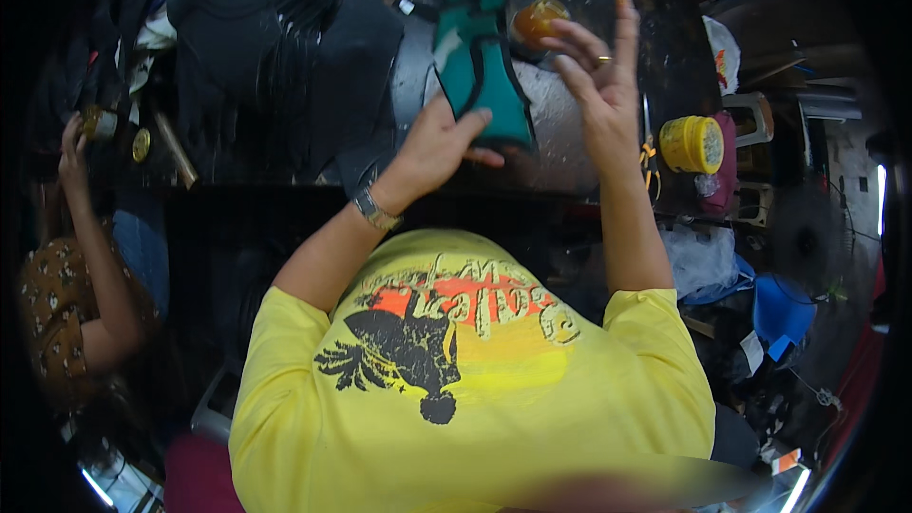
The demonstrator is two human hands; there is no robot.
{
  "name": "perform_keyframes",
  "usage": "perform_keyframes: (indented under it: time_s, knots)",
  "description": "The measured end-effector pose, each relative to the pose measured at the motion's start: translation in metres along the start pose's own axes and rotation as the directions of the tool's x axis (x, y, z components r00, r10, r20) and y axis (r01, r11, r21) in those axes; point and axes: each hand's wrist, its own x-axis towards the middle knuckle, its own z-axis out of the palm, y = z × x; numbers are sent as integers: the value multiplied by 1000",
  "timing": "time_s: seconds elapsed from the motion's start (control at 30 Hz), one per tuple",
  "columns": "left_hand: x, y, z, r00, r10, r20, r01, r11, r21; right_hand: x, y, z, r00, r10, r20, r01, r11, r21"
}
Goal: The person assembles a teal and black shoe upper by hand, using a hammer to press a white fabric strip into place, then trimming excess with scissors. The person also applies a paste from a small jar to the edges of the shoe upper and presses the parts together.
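My left hand (432, 147), with a metal-banded watch at its wrist, grips the near end of a long teal piece of sheet material (502, 100). The thumb lies on top and the other fingers go partly beneath. Black strips run along its edges and across it, and its far end is blurred. My right hand (603, 85) is raised to the right of the piece, fingers spread and holding nothing. A ring shows on one finger, and a fingertip looks orange. Close to those fingers stands a round container of amber stuff (540, 21).
Dark flat sheets (351, 66) cover the table's left side. Right of my right hand are an orange-handled tool (649, 161) and a yellow tub (692, 144). At far left, another person's hand (72, 157) touches a small jar (98, 123). A fan (807, 237) stands at right.
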Motion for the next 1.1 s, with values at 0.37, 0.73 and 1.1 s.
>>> perform_keyframes:
  time_s: [0.37,0.73,1.1]
  knots:
    - [-12,16,5,987,49,153,-105,920,379,75,1,-43,990,113,89,-115,993,9]
    - [-18,53,-54,825,551,-128,182,-45,982,232,126,-267,951,112,-290,-308,226,-924]
    - [1,60,-67,814,543,-208,247,1,969,252,142,-250,968,-143,-207,-164,264,-950]
